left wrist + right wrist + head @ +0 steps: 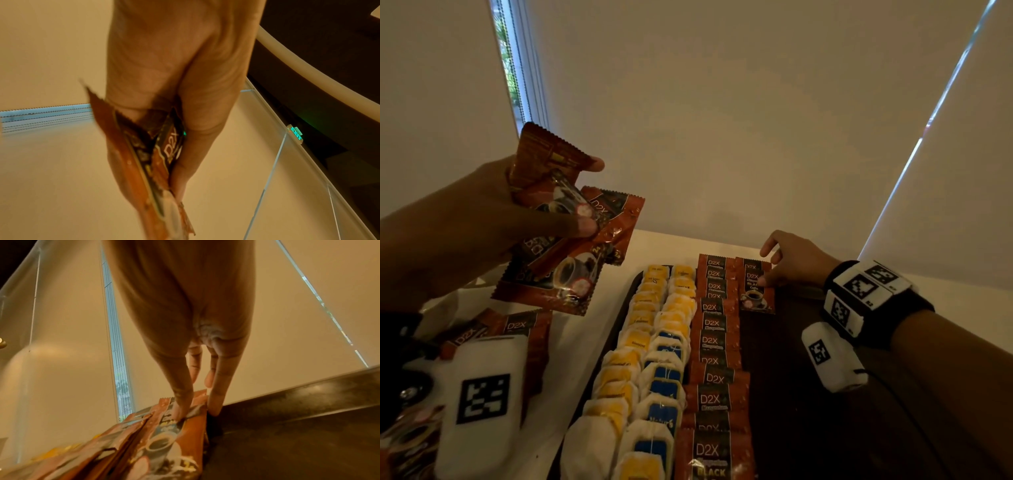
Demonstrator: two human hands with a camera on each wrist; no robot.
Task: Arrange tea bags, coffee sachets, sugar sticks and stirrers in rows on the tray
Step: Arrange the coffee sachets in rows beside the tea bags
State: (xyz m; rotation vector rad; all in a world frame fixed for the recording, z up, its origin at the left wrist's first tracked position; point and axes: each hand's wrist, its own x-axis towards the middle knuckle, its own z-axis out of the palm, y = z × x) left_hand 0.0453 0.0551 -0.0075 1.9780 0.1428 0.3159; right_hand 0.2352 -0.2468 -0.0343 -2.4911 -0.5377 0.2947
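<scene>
Pinching coffee sachet (756, 294) with right hand (796, 261) at far end of dark tray (825, 394); left hand (482, 219) grips sachet bunch (571, 236) above white table (667, 245); blinds (722, 102) drawn behind.

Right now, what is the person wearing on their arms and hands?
Both hands are bare, no gloves or sleeves. The right wrist carries a black strap with white blocks printed with black square codes, plus a thin black cable. Near the left arm sits a white box bearing a similar code.
</scene>
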